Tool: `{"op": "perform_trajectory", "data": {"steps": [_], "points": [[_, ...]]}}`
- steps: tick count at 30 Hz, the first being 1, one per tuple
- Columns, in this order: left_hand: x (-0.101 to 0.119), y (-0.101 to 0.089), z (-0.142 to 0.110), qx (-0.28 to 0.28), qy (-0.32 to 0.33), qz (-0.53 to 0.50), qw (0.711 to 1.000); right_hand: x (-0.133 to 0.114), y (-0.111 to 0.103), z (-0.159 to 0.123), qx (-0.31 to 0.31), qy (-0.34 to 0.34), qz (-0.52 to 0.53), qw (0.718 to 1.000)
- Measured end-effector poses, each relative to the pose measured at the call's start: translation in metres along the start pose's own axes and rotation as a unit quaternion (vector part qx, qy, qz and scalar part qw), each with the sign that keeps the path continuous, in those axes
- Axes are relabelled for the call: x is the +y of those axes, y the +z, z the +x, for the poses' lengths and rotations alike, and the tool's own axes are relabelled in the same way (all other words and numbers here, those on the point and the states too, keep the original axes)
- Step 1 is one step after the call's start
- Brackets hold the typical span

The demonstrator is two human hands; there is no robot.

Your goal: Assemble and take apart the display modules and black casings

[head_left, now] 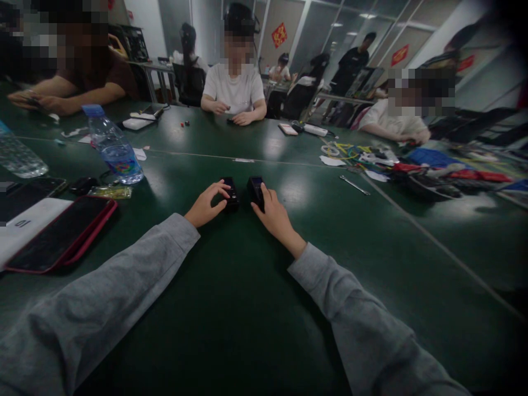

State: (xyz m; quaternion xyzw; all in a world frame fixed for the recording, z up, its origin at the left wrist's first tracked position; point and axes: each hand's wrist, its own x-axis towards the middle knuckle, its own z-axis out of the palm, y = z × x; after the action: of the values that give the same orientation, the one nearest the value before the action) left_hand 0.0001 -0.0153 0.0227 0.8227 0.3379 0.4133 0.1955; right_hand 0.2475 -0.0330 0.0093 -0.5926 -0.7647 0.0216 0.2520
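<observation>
Two at once, touches small black plastic-looking boxes [234,194] on the shiny dark-green counter [256,302], maybe to steady them: left hand [203,205] loosely open, right hand [277,214] bent, grip unclear.

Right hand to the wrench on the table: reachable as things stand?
Probably yes. The wrench lies out to the right, with only bare tabletop showing between it and the right hand. That hand is on a black device, which it would likely leave first.
</observation>
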Motion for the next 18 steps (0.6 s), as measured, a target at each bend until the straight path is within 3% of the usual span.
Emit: {"op": "perform_trajectory", "data": {"steps": [18], "points": [[0.0002, -0.0007, -0.0005, -0.002, -0.003, -0.007, 1.000, -0.0025, -0.0030, -0.0011, -0.007, 0.001, 0.003, 1.000]]}}
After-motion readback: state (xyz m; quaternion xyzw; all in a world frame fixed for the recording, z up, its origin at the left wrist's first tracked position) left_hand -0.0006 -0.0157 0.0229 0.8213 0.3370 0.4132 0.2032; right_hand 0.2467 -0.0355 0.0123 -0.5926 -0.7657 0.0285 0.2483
